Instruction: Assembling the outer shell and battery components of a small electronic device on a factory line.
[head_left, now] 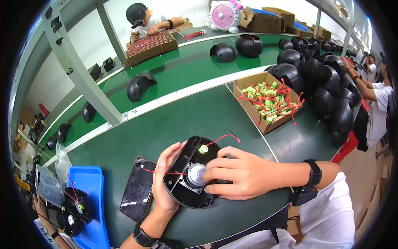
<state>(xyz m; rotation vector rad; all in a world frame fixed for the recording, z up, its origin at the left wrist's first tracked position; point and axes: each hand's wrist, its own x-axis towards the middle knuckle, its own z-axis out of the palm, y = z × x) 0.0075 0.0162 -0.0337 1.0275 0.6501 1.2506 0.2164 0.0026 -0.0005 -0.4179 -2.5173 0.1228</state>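
Black housing (188,156) over the bench's (186,110) six-o'clock side, held by left hand (162,189); right hand (242,172) at silver disc (195,174), grip unclear; red lead (174,173), crossing left hand toward nine o'clock, might snag and tear loose if the housing turns.

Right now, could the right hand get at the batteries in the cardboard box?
Likely yes: the box stands open beyond the right hand, nothing tall between, though red wires tangle over the batteries.
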